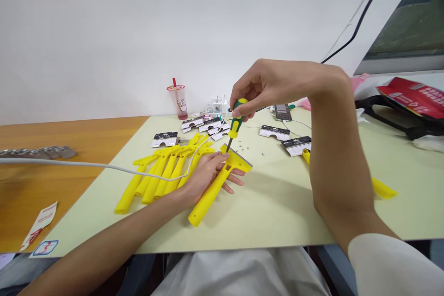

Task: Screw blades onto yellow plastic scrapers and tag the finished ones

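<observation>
My left hand point(208, 171) holds a yellow scraper point(211, 194) near its head, thumb on top and the other fingers stretched out beneath. The scraper's handle slants down toward me, and a metal blade edges its head. From above, my right hand point(251, 90) grips a green and yellow screwdriver point(236, 125). The screwdriver's shaft points down, its tip at the scraper head beside my left thumb. Left of my left hand, several yellow scraper handles point(161, 173) lie side by side. Small metal bits point(243, 148) are scattered behind the scraper head.
Black and white cards point(165, 139) lie toward the back. Another yellow handle point(383, 188) is partly behind my right arm. A cup with a straw point(178, 101) stands by the wall, with a phone point(282, 112) to its right. A white cable point(104, 165) crosses over the handles.
</observation>
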Demonstrator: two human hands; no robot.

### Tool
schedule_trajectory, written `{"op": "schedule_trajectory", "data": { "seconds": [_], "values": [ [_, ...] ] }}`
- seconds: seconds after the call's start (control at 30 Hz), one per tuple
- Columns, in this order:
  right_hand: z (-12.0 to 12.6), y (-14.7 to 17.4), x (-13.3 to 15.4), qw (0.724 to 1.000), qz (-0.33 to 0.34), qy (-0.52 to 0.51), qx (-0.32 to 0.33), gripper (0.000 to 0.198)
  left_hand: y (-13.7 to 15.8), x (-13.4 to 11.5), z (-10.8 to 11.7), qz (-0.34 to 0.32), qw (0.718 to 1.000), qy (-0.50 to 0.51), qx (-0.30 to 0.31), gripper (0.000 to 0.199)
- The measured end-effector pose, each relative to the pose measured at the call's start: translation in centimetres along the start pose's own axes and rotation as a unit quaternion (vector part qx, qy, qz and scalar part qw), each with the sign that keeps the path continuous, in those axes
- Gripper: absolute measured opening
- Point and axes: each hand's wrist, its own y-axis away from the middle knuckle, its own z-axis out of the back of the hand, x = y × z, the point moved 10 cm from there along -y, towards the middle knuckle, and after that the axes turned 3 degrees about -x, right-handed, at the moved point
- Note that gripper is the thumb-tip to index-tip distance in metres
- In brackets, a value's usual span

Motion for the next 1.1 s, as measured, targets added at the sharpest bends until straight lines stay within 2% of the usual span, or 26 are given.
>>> {"op": "schedule_trajectory", "data": {
  "seconds": [0.13, 0.47, 0.63, 0.73, 0.87, 0.93, 1.0, 1.1],
  "values": [
    [0.0, -0.1, 0.1, 1.0, 0.008, 0.006, 0.0, 0.039, -0.2, 0.2, 0.1, -0.003, 1.0, 0.0, 0.005, 0.034],
    [0.3, -0.2, 0.2, 0.999, 0.033, -0.02, -0.017, 0.034, -0.2, 0.0, 0.3, -0.003, 1.0, -0.011, -0.016, 0.034],
    [0.6, 0.1, 0.1, 0.999, 0.018, -0.026, -0.032, 0.034, -0.3, 0.2, 0.2, 0.009, 1.0, -0.008, -0.012, 0.034],
    [1.3, 0.2, 0.2, 0.998, 0.01, -0.018, -0.065, 0.034, -0.3, 0.2, 0.1, 0.009, 1.0, -0.007, -0.011, 0.032],
    [3.0, -1.0, -1.0, 0.983, 0.012, -0.034, -0.18, 0.035, -0.5, 0.5, 0.4, 0.015, 1.0, 0.001, -0.014, 0.031],
    [3.6, -1.8, -2.5, 0.966, 0.018, -0.095, -0.24, 0.035, -0.7, 0.7, 0.7, 0.02, 1.0, 0.007, -0.018, 0.031],
    [3.2, -2.4, -4.3, 0.943, 0.023, -0.201, -0.264, 0.033, -0.8, 0.9, 0.9, 0.019, 1.0, 0.011, -0.017, 0.03],
    [0.2, -2.6, -6.8, 0.896, -0.017, -0.387, -0.218, 0.032, -0.8, 1.4, 0.7, 0.023, 1.0, 0.014, -0.01, 0.031]
  ]
}}
